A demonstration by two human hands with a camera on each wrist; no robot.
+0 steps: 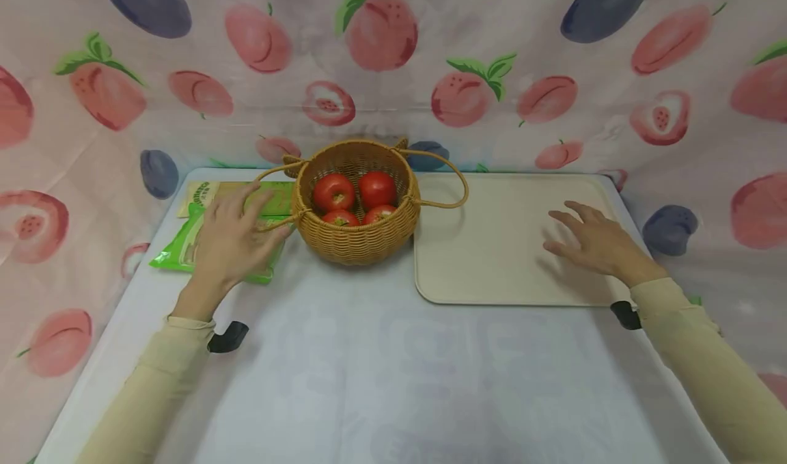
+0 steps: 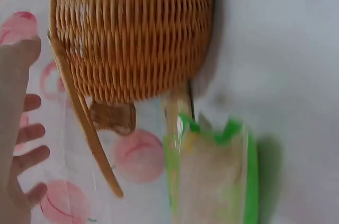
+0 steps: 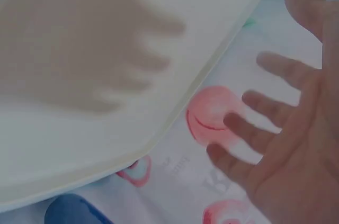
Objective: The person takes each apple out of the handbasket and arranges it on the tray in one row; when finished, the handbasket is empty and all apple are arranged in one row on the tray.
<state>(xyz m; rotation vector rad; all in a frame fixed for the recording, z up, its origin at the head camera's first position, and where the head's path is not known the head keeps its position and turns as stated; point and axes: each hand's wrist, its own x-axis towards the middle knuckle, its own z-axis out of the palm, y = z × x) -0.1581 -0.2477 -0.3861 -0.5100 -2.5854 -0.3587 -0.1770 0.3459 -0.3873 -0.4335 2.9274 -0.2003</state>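
A brown wicker basket with two loop handles stands at the back of the table, several red tomatoes inside it. My left hand hovers by the basket's left handle, fingers spread, holding nothing. Below that hand lies a green-edged plastic package, partly hidden by it; what it contains is unclear. Over the right part of a cream tray, my right hand is held in the air with its fingers apart. Its shadow falls on the tray in the right wrist view.
A flat green and yellow packet lies behind the plastic package, left of the basket. The basket's right handle reaches over the tray's left edge. A fruit-patterned cloth rises behind the white table.
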